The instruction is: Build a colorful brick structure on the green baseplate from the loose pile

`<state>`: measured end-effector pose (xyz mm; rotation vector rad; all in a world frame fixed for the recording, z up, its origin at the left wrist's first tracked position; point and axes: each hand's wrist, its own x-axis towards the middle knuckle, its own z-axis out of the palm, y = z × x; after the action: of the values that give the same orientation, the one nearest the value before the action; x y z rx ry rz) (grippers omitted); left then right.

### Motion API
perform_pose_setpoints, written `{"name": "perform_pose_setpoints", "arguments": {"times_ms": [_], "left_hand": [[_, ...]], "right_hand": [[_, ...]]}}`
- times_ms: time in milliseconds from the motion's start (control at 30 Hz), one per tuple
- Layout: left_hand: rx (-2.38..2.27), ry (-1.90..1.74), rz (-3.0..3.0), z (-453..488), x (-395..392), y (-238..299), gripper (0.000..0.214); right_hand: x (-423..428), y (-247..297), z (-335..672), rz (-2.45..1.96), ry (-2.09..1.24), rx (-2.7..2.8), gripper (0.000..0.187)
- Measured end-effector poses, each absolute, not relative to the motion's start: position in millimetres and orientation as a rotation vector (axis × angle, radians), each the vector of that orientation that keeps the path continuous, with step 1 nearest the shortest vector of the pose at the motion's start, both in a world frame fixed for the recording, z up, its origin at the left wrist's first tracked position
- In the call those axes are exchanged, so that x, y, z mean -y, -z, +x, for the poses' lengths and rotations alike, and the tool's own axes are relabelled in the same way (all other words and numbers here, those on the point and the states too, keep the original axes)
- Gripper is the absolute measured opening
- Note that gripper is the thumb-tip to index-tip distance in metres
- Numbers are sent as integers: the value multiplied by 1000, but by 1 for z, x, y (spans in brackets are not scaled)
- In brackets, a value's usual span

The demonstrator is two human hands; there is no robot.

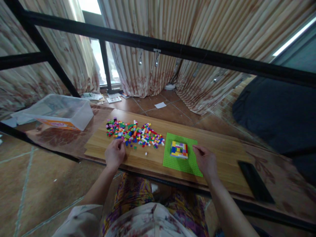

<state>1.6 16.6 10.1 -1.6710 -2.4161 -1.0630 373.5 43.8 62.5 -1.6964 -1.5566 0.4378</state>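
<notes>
A pile of small coloured bricks (134, 133) lies on a wooden board (222, 154). My left hand (115, 153) rests at the near edge of the pile, fingers curled onto the bricks; what they grip is hidden. To the right lies a green baseplate (181, 163) with a square multicoloured block (179, 149) built on it. My right hand (206, 161) sits on the baseplate's right edge, fingers curled together toward the block, with nothing visible in them.
A clear plastic tub (60, 110) stands at the left end of the table. A dark phone (255, 181) lies on the right. A black metal frame (158, 46) crosses above, with curtains behind and a tiled floor below.
</notes>
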Motion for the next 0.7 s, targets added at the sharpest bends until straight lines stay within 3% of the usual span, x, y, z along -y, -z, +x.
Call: {"name": "perform_pose_setpoints", "arguments": {"times_ms": [300, 700], "left_hand": [[2408, 1088, -1690, 3, -16, -11, 20], [2435, 1155, -1712, 6, -12, -11, 17]], "right_hand": [[-36, -57, 342, -1585, -598, 1613, 37], [-49, -56, 245, -1316, -673, 2036, 26]]}}
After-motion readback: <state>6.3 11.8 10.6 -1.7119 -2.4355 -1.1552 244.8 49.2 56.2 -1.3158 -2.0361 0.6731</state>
